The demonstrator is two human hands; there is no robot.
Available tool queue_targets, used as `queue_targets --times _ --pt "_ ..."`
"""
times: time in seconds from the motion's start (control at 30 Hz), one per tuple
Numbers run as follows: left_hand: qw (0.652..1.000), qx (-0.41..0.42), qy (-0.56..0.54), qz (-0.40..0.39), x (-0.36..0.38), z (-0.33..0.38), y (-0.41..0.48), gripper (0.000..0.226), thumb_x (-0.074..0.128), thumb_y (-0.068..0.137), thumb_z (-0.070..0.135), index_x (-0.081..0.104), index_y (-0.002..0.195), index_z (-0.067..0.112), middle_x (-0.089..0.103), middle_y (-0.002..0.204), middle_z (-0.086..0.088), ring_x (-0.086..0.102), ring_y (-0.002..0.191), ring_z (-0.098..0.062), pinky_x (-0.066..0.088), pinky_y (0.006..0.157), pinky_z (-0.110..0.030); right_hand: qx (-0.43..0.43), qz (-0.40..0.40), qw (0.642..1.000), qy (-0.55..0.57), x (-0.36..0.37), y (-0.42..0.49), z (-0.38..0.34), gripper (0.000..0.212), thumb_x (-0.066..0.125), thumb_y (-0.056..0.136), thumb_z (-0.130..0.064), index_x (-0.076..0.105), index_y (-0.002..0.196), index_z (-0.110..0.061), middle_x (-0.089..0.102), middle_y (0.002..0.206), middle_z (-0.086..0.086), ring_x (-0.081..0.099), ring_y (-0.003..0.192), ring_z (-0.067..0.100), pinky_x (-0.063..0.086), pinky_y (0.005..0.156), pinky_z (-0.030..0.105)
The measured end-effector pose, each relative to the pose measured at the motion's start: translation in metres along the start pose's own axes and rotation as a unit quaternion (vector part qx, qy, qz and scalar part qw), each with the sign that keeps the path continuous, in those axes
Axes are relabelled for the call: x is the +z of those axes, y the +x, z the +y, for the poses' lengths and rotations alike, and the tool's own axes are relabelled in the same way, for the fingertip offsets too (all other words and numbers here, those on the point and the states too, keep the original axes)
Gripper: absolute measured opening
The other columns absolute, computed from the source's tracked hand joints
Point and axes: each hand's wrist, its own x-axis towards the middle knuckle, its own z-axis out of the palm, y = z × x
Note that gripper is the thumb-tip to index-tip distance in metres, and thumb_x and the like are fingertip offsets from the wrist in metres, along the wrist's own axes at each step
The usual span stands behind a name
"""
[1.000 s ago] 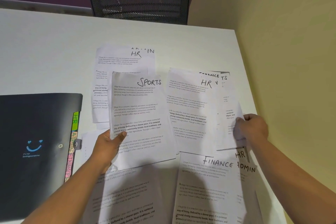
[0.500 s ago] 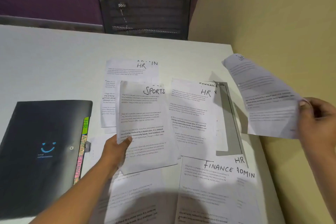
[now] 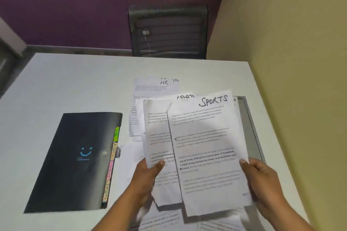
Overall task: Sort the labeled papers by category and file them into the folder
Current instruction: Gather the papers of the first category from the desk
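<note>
The right grip (image 3: 262, 180) pinches the front SPORTS sheet (image 3: 206, 146) at its lower right edge, thumb on top. The left grip (image 3: 148, 172) pinches a second sheet (image 3: 157, 137), overlapped behind it, at the lower left. Both are raised above the bench (image 3: 75, 80). The paper is thin, limp and slightly crumpled: light, likely to sag and slip, so edge pinches near corners suit it. The black folder (image 3: 75, 155), smooth and stiff-looking with coloured tabs (image 3: 112, 161), lies closed to the left.

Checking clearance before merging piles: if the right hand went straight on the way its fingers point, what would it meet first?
Probably the second sheet gripped by the left hand; the right hand's SPORTS sheet overlaps it. Depth unclear.
</note>
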Motion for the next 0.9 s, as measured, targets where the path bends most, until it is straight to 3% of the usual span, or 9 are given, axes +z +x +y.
queue_targets --times 0.07,0.13,0.23,0.33,0.43,0.53,0.6,0.7,0.9 --pt "0.999 0.010 0.008 -0.045 0.004 0.000 -0.012 0.034 0.066 0.094 0.017 0.064 0.128 0.012 0.068 0.124 -0.017 0.065 0.114 -0.039 0.048 0.099 -0.060 0.017 -0.025 0.999 -0.023 0.015 0.000 0.008 0.011 0.066 0.094 -0.012 0.069 0.099 -0.003 0.078 0.087 0.016 0.075 0.075 0.030 0.058 0.066 0.034" --pt "0.997 0.016 0.041 -0.068 0.010 0.000 -0.022 0.031 0.064 0.095 0.022 0.066 0.125 0.015 0.069 0.124 -0.015 0.065 0.115 -0.035 0.049 0.099 -0.056 0.067 -0.090 0.994 -0.019 0.025 0.005 0.014 0.020 0.067 0.094 -0.017 0.066 0.111 -0.008 0.077 0.099 0.015 0.076 0.088 0.032 0.061 0.074 0.040" --pt "0.997 -0.020 0.071 0.016 0.016 0.000 -0.032 0.032 0.052 0.099 0.045 0.072 0.114 0.024 0.074 0.113 -0.010 0.071 0.103 -0.029 0.054 0.096 -0.049 0.094 -0.164 0.982 -0.001 0.034 0.009 0.024 0.023 0.063 0.095 -0.010 0.068 0.117 -0.013 0.074 0.115 0.014 0.070 0.109 0.035 0.054 0.097 0.053" --pt "0.998 -0.048 0.036 0.035 0.010 -0.004 -0.039 0.057 0.033 0.094 0.066 0.067 0.122 0.030 0.074 0.114 -0.004 0.070 0.107 -0.026 0.052 0.098 -0.050 0.070 -0.173 0.982 -0.011 0.040 0.000 0.030 0.023 0.058 0.097 -0.004 0.069 0.117 -0.009 0.076 0.110 0.013 0.073 0.101 0.034 0.054 0.096 0.055" --pt "1.000 0.001 0.030 0.009 0.006 -0.001 -0.052 0.038 0.050 0.099 0.041 0.063 0.128 0.020 0.072 0.119 -0.007 0.069 0.110 -0.029 0.052 0.099 -0.052 0.042 -0.176 0.983 0.000 0.042 -0.012 0.033 0.023 0.057 0.098 -0.002 0.069 0.117 -0.006 0.076 0.108 0.015 0.073 0.100 0.037 0.054 0.094 0.054" --pt "0.998 0.061 0.007 -0.032 0.002 0.004 -0.063 0.047 0.075 0.088 0.026 0.061 0.131 0.012 0.069 0.124 -0.013 0.066 0.115 -0.034 0.047 0.103 -0.056 -0.031 -0.216 0.976 -0.028 0.036 -0.023 0.026 0.023 0.058 0.096 0.001 0.069 0.116 -0.004 0.076 0.108 0.015 0.072 0.103 0.036 0.057 0.090 0.046" --pt "0.994 0.105 -0.003 -0.021 0.005 0.011 -0.070 0.044 0.076 0.087 0.020 0.062 0.128 0.010 0.070 0.121 -0.014 0.067 0.113 -0.032 0.051 0.098 -0.049 -0.094 -0.246 0.960 -0.091 0.031 -0.027 0.017 0.021 0.061 0.095 -0.003 0.072 0.113 -0.007 0.077 0.107 0.009 0.073 0.101 0.029 0.058 0.087 0.040" --pt "0.982 0.181 0.053 0.005 0.017 0.025 -0.082 0.027 0.070 0.089 0.015 0.068 0.116 0.011 0.077 0.106 -0.005 0.073 0.100 -0.022 0.059 0.076 -0.028 -0.145 -0.257 0.945 -0.138 0.030 -0.030 0.006 0.020 0.069 0.091 -0.013 0.074 0.111 -0.012 0.077 0.107 0.003 0.074 0.100 0.023 0.059 0.086 0.040" --pt "0.955 0.270 0.120 0.038 0.029 0.038 -0.093 0.020 0.080 0.079 0.014 0.073 0.094 0.025 0.078 0.090 0.014 0.074 0.089 -0.008 0.056 0.066 -0.016 -0.189 -0.170 0.964 -0.075 0.041 -0.045 -0.009 0.016 0.077 0.083 -0.018 0.072 0.094 -0.028 0.079 0.091 -0.010 0.074 0.089 0.007 0.060 0.077 0.023"
